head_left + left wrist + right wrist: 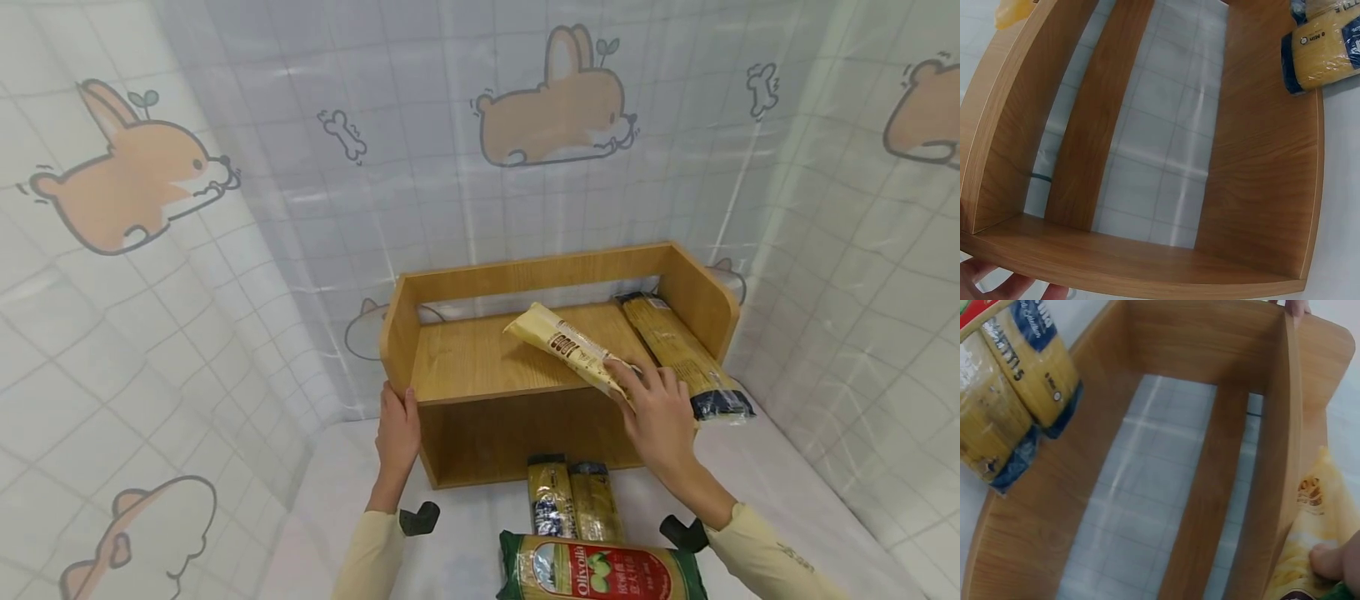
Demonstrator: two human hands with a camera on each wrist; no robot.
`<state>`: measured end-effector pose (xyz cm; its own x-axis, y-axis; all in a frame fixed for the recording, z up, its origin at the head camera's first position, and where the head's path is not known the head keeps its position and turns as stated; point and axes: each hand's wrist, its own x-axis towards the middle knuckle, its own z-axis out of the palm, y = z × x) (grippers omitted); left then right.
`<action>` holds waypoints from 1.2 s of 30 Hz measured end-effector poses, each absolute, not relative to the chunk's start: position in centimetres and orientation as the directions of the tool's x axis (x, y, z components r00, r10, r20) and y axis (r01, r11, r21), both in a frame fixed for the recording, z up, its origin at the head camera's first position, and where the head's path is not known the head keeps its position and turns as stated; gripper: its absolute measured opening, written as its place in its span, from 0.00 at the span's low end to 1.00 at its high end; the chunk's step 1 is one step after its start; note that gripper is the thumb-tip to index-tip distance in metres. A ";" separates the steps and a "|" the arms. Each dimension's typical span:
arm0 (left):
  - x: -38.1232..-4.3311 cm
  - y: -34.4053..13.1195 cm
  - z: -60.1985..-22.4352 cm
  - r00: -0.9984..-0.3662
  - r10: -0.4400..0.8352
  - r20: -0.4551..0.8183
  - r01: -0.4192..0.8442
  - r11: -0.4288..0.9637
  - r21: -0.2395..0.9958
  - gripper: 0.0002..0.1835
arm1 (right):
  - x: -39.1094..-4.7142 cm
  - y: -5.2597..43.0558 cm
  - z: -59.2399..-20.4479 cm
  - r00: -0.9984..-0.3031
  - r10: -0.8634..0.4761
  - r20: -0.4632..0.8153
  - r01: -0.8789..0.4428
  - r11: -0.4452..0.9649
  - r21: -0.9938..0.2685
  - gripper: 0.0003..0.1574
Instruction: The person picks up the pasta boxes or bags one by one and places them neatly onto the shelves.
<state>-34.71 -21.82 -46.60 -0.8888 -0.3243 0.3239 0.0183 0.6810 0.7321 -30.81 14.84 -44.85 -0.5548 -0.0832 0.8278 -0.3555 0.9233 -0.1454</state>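
Note:
My right hand (pixel 663 417) grips the lower right end of a yellow food bag (pixel 566 342) with brown print. The bag lies slantwise over the upper board of a wooden two-tier shelf (pixel 465 350). In the right wrist view, the thumb (pixel 1329 561) presses on the bag's printed face. My left hand (pixel 397 429) holds the shelf's left side panel near the front edge; its fingertips (pixel 1013 286) show along the panel's outer face in the left wrist view. At the upper board's right end lies a clear packet of spaghetti (pixel 678 346) with dark blue ends, jutting past the front edge.
Two blue-ended spaghetti packets (pixel 551 500) lie side by side before the lower compartment. Nearer me, a red-labelled Olivoilà spaghetti packet (pixel 600 571) lies crosswise on the white table (pixel 450 550). Tile-patterned sheeting (pixel 420 200) with cartoon dogs surrounds the back and sides.

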 end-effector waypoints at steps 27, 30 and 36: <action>-34.6 -21.8 -46.4 -0.886 -0.334 0.323 0.015 0.675 0.738 0.31 | -30.4 16.1 -42.1 -0.827 -0.347 0.442 -0.411 0.910 -0.054 0.35; -34.6 -21.8 -46.3 -0.888 -0.334 0.316 0.009 0.675 0.738 0.31 | -30.6 16.1 -42.0 -0.829 -0.350 0.437 -0.410 0.911 -0.050 0.35; -34.6 -21.7 -46.4 -0.893 -0.325 0.311 0.017 0.667 0.745 0.31 | -30.7 15.8 -41.7 -0.860 -0.299 0.414 -0.355 0.933 -0.064 0.35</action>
